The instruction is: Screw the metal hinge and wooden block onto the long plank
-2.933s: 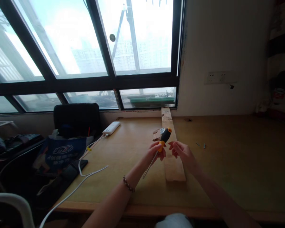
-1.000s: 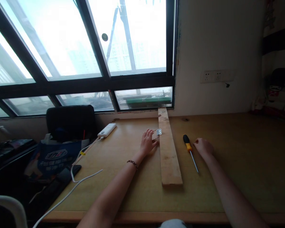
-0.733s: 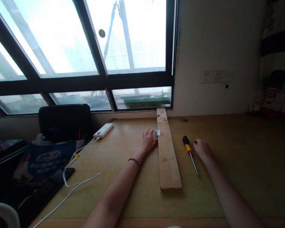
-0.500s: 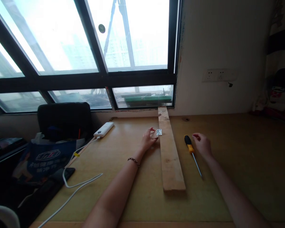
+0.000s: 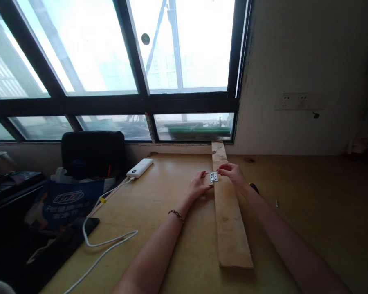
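Note:
A long wooden plank (image 5: 231, 220) lies lengthwise on the table. A small silver hinge (image 5: 214, 177) sits at its left edge, one leaf over the plank and the other over a small wooden piece (image 5: 207, 180). My left hand (image 5: 198, 187) grips that small piece between thumb and fingers, against the plank's side. Over the plank, my right hand (image 5: 233, 172) has its fingertips pinched together just right of the hinge; whatever is between them is too small to make out. The screwdriver (image 5: 254, 188) is mostly hidden behind my right forearm, only its dark handle end showing.
A small screw (image 5: 277, 203) rests on the table (image 5: 178, 253) right of my forearm. At the left edge lie a white power bank (image 5: 140, 168) and its cable (image 5: 110, 239). A black chair (image 5: 93, 153) with a blue bag (image 5: 69, 204) stands beyond that edge.
My right hand has moved left from beside the screwdriver to the hinge, its forearm now covering most of the screwdriver. The left hand keeps its grip. The whole view has shifted slightly.

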The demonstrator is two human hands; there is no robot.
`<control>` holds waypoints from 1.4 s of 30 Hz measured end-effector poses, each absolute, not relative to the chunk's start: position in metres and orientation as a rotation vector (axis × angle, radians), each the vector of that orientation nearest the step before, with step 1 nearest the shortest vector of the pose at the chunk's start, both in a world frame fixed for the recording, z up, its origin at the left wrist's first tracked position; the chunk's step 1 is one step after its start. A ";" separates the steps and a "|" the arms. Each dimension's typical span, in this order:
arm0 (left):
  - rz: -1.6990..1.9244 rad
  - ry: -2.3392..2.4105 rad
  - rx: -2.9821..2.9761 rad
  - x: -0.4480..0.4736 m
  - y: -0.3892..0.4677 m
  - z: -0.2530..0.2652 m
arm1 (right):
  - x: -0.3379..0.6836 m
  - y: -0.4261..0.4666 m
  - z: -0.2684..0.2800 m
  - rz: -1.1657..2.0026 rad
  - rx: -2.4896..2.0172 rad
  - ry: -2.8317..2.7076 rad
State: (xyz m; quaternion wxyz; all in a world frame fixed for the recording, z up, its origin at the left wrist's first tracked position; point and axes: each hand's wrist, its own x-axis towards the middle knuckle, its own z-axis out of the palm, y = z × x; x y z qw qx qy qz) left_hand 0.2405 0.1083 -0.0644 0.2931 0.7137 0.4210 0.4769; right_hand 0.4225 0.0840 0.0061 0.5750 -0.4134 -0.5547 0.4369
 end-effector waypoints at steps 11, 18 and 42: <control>1.325 1.043 1.985 0.239 0.116 -0.072 | 0.421 0.091 -0.022 0.884 -1.035 -1.549; 1.341 1.034 2.017 0.239 0.116 -0.070 | 0.418 0.088 -0.019 0.723 -1.124 -1.722; 1.363 1.029 2.079 0.239 0.116 -0.070 | 0.400 0.070 -0.005 0.243 -1.459 -1.944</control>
